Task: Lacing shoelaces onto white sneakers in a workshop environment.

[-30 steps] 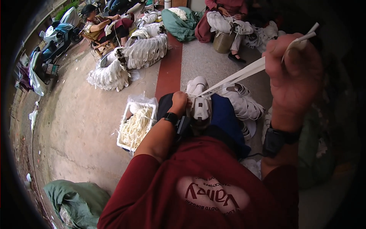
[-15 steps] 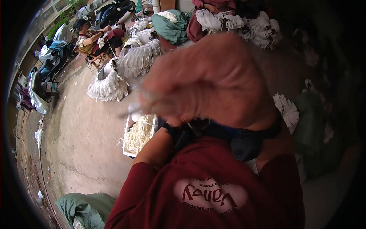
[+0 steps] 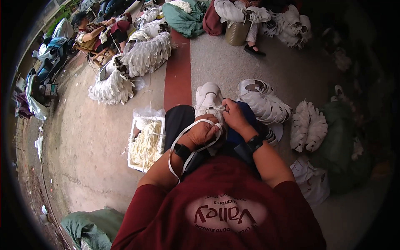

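Observation:
A white sneaker (image 3: pixel 208 94) rests in my lap, toe pointing away from me. My left hand (image 3: pixel 203 132) is closed at its near side, fingers curled round a white shoelace (image 3: pixel 170 157). From that hand the lace loops out over my left wrist and hangs down to my forearm. On the sneaker's right side, by the eyelets, my right hand (image 3: pixel 235 116) is closed in a pinch. What lies between its fingertips is too small to make out. Both hands partly cover the sneaker's near half.
Left of my knee stands a white basket (image 3: pixel 132 155) of cream laces. Bunched white shoes (image 3: pixel 266 102) lie to my right, with another pair of bundles (image 3: pixel 309 126) beyond. Rows of white shoes (image 3: pixel 148 54) stand ahead. A seated person (image 3: pixel 89 35) works at far left, near parked scooters (image 3: pixel 54 52).
My right hand, earlier raised and blurred close to the camera with a thin thing at its fingertips, has come down to the sneaker. The sneaker and my left hand now show.

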`<state>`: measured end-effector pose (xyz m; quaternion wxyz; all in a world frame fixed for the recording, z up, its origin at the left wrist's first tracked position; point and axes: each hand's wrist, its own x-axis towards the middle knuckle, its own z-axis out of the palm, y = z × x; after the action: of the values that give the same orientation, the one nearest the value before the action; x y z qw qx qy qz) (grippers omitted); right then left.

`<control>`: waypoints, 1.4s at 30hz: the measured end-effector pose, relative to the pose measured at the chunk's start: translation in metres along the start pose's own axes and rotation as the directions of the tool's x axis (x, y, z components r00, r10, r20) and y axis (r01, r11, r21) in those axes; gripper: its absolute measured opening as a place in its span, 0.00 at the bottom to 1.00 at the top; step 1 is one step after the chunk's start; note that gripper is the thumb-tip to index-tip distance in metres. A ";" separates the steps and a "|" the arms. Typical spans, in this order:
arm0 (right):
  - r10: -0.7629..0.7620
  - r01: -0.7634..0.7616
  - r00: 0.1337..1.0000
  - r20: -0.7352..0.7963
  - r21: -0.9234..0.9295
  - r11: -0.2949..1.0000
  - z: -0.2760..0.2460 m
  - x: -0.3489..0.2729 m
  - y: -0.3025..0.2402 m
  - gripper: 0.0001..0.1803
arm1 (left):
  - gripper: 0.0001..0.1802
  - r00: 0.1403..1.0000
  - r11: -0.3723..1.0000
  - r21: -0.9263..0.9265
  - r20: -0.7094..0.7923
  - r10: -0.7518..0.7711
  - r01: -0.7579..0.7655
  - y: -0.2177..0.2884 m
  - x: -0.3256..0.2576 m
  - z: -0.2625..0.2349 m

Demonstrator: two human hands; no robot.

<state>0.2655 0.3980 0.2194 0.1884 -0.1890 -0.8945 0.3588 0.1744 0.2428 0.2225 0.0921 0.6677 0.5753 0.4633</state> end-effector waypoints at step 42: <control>0.101 -0.137 0.984 0.149 0.257 0.957 -0.012 0.040 -0.004 0.05 | 0.12 0.999 0.999 -0.010 -0.010 -0.035 0.035 0.001 0.004 -0.001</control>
<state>0.2358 0.4208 0.2383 0.1295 -0.1913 -0.8358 0.4981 0.1741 0.2456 0.2253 0.1009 0.6547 0.5851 0.4678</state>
